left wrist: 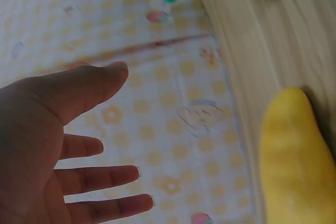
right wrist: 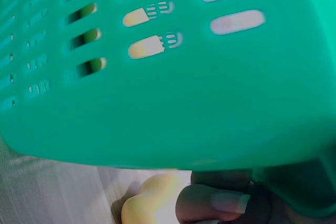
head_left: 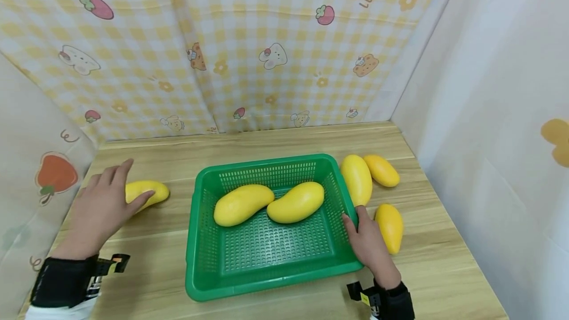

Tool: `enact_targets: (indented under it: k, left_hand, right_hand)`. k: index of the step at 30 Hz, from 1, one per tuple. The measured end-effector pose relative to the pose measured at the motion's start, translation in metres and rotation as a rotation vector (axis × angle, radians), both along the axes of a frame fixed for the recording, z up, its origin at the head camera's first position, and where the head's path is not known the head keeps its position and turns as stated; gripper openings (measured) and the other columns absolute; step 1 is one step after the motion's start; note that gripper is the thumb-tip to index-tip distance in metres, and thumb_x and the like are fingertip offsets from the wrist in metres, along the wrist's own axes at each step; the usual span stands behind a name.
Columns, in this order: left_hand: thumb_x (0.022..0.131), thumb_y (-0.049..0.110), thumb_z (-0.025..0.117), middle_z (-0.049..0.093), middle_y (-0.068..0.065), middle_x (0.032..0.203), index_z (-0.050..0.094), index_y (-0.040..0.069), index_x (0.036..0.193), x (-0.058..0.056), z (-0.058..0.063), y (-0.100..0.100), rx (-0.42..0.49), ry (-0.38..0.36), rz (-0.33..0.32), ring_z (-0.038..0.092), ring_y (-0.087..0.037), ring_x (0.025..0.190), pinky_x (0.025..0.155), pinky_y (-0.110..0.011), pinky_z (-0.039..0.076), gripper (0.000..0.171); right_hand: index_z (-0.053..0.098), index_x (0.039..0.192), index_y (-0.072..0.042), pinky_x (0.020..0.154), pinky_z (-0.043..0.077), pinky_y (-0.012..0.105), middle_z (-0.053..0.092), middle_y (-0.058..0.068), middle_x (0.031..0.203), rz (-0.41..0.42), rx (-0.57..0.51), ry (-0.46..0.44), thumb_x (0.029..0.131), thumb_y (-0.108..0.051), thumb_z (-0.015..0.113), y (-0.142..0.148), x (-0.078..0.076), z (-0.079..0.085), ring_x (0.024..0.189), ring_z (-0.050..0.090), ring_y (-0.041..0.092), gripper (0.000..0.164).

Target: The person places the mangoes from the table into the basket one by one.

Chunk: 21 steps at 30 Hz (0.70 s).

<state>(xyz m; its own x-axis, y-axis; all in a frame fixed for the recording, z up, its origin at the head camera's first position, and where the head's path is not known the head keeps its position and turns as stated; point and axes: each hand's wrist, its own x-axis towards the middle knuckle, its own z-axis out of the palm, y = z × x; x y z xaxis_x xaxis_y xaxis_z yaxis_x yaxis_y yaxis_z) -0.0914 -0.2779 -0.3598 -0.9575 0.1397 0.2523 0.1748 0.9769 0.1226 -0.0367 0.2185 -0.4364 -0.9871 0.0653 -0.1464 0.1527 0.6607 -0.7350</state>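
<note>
A green plastic basket [head_left: 262,280] sits mid-table with two yellow mangoes, one mango [head_left: 243,205] on the left and another [head_left: 297,202] beside it. My right hand [head_left: 371,241] grips the basket's right rim, its curled fingers partly hidden by the green wall in the right wrist view. At the left, my left hand [head_left: 100,206] hovers with spread fingers around a yellow mango [head_left: 153,194]. In the left wrist view that mango [left wrist: 294,161] lies on the wood, apart from the extended thumb and fingers.
Right of the basket lie a long yellow mango [head_left: 357,179], an orange-yellow mango [head_left: 382,170] behind it and another mango [head_left: 389,228] nearer the right hand. A checked cloth [head_left: 249,88] hangs along the back of the wooden table [head_left: 160,270]; white cloth [head_left: 480,112] bounds the right.
</note>
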Motion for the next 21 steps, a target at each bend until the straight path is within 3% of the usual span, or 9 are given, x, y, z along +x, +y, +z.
enact_targets:
  k: [5,10,21]
  left_hand:
    - [0.082,0.039,0.074,0.044,-0.039,0.116,0.037,-0.011,0.134,-0.002,-0.013,-0.018,-0.028,-0.115,0.071,0.039,-0.058,0.098,0.069,-0.069,0.038,0.081]
    - [0.081,0.037,0.075,0.041,-0.040,0.117,0.036,-0.013,0.134,-0.004,-0.024,-0.029,-0.024,-0.161,0.118,0.036,-0.059,0.103,0.075,-0.072,0.034,0.082]
    - [0.078,0.043,0.075,0.037,-0.040,0.116,0.035,-0.012,0.134,-0.011,-0.047,-0.056,-0.013,-0.252,0.127,0.032,-0.059,0.101,0.070,-0.073,0.032,0.088]
  right_hand:
    - [0.046,0.109,-0.003,0.048,0.042,0.030,0.046,0.005,0.066,0.003,-0.001,0.012,0.102,-0.032,0.047,0.000,0.001,-0.001,0.053,0.048,0.016,0.030]
    - [0.047,0.108,-0.004,0.048,0.042,0.030,0.046,0.005,0.066,-0.004,0.008,0.021,0.102,-0.035,0.046,0.001,0.000,-0.004,0.053,0.048,0.016,0.032]
    - [0.046,0.109,-0.005,0.048,0.042,0.031,0.046,0.006,0.066,-0.015,0.011,0.005,0.102,-0.032,0.047,0.001,0.000,-0.005,0.053,0.048,0.017,0.028]
